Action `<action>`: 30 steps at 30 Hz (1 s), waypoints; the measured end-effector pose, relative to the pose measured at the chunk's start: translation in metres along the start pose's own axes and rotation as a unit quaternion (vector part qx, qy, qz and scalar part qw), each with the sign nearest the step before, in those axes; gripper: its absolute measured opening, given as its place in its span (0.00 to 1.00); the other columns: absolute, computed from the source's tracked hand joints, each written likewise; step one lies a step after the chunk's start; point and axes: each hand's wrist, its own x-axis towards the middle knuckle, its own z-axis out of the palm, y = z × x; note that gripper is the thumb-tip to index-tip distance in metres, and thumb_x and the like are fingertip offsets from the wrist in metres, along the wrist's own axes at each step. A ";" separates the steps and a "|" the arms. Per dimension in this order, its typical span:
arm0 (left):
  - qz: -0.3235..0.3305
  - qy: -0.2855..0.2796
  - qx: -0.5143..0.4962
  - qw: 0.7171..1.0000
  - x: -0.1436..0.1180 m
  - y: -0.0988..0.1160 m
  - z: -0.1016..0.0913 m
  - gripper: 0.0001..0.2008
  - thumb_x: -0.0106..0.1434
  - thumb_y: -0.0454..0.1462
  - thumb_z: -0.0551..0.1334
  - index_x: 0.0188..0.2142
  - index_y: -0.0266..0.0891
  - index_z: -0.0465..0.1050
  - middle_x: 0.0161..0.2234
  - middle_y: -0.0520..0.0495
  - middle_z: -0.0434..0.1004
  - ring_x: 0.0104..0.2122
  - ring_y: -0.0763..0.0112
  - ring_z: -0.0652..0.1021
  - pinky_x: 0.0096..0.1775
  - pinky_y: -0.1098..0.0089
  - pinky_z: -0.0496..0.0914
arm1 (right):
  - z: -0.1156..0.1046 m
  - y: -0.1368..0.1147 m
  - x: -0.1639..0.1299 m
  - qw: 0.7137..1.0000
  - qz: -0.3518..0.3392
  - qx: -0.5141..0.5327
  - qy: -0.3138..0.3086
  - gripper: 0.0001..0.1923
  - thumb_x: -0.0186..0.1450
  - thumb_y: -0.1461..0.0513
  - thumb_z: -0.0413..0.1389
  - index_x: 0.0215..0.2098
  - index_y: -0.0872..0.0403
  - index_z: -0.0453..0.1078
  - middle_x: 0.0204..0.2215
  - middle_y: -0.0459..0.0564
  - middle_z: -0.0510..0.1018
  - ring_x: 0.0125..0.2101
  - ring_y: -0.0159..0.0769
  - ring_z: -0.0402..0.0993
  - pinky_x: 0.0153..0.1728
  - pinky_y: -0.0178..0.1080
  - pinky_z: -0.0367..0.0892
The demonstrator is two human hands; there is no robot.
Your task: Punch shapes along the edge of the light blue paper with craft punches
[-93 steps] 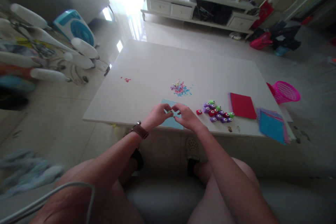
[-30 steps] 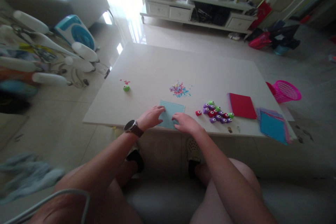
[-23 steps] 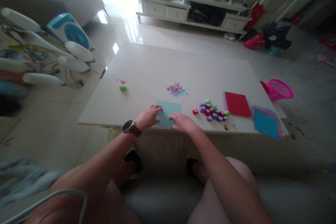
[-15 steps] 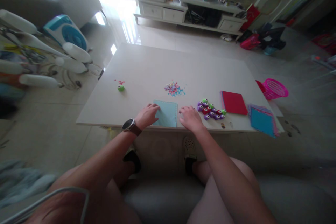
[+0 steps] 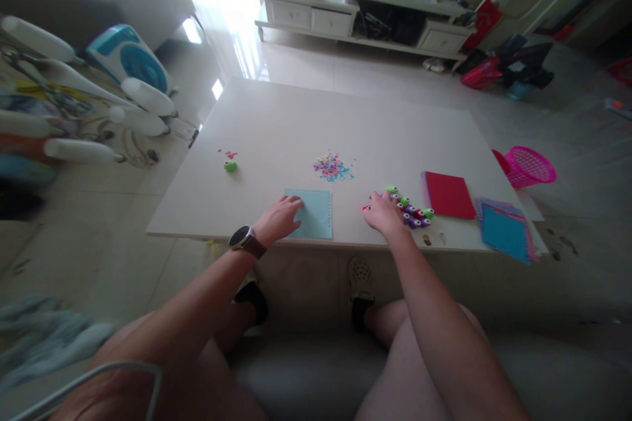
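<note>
Paper, a pale blue sheet, lies flat on the white table, close to the wearer's edge, with small marks along its top and right borders. Step in hand, as judged: one hand steadies the sheet while the other reaches among small punches. Sound practice would be light, even pressure, so that the sheet neither slides nor creases, and a straight lift that leaves neighbouring pieces undisturbed. The left hand is loosely spread, fingers slightly bent over the sheet's left side, apparently touching it. The right hand is half curled at the cluster's left end, a red punch showing just beside it; whether anything is pinched cannot be told. Loose paper bits lie beyond the sheet. A green punch stands apart, leftward. Red sheets are stacked right of the cluster.
</note>
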 end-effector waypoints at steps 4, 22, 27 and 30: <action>0.007 0.018 -0.015 1.000 -0.002 0.009 -0.004 0.19 0.64 0.32 0.65 0.55 0.37 0.76 0.60 0.36 0.76 0.60 0.50 0.75 0.62 0.52 0.73 | 0.000 -0.002 -0.001 1.000 -0.012 -0.008 -0.002 0.24 0.75 0.60 0.49 0.64 0.63 0.71 0.63 0.71 0.67 0.63 0.59 0.68 0.62 0.50 0.66; 0.100 -0.019 -0.036 0.994 0.000 0.041 0.015 0.21 0.59 0.34 0.75 0.52 0.41 0.77 0.56 0.42 0.79 0.58 0.53 0.74 0.58 0.57 0.72 | 0.003 0.011 0.001 0.992 -0.084 -0.025 -0.088 0.11 0.67 0.70 0.58 0.44 0.56 0.80 0.44 0.58 0.85 0.44 0.43 0.80 0.38 0.38 0.64; 0.097 -0.020 -0.028 0.995 0.000 0.042 0.015 0.19 0.59 0.32 0.73 0.50 0.41 0.78 0.53 0.42 0.81 0.54 0.52 0.75 0.53 0.56 0.73 | 0.003 -0.001 -0.003 0.977 -0.192 0.019 -0.089 0.08 0.64 0.70 0.61 0.39 0.54 0.79 0.39 0.51 0.85 0.38 0.37 0.78 0.35 0.35 0.62; 0.096 -0.016 -0.031 0.995 -0.001 0.043 0.015 0.19 0.58 0.31 0.72 0.49 0.42 0.78 0.52 0.43 0.81 0.54 0.53 0.75 0.52 0.57 0.73 | 0.003 -0.007 -0.007 0.969 -0.228 0.053 -0.072 0.10 0.64 0.72 0.59 0.39 0.55 0.79 0.40 0.52 0.85 0.39 0.35 0.77 0.37 0.33 0.64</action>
